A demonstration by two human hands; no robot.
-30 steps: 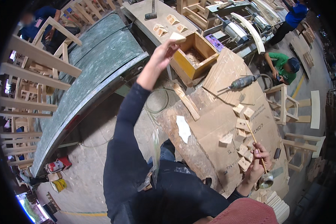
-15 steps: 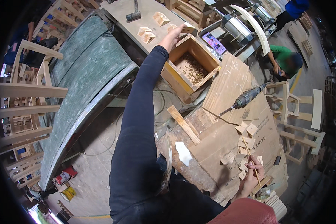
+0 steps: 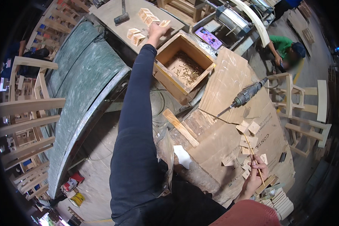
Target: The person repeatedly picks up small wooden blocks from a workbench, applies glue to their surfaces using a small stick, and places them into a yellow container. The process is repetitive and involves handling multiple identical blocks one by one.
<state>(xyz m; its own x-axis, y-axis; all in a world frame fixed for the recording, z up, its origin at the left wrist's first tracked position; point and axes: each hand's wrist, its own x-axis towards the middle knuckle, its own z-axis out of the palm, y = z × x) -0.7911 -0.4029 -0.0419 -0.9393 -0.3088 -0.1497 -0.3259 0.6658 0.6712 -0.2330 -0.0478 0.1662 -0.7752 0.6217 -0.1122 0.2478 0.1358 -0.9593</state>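
Pinching one thin wooden stick [image 3: 249, 146] between thumb and fingers, the right hand [image 3: 255, 176] is raised over a cardboard sheet [image 3: 211, 150]. Just ahead of it and to its left lie at least seven small wooden blocks [image 3: 248, 141], some overlapping, so the exact count cannot be told. Farther ahead of that hand lies one power screwdriver [image 3: 248, 93]; nearer the body, to its right, is one bundle of wooden strips [image 3: 281, 202].

The left hand [image 3: 157, 31], far forward, has its fingers curled about one angled wooden block [image 3: 164, 23] over the tabletop [image 3: 108, 10]; whether that block touches the surface cannot be told. Left of this hand stand two groups of similar blocks [image 3: 135, 36] and, farther left, one mallet [image 3: 121, 18]. Just to its right, nearer the body, sits one wooden box [image 3: 167, 78] with many loose screws [image 3: 184, 67], and beyond the box one smartphone [image 3: 208, 38].
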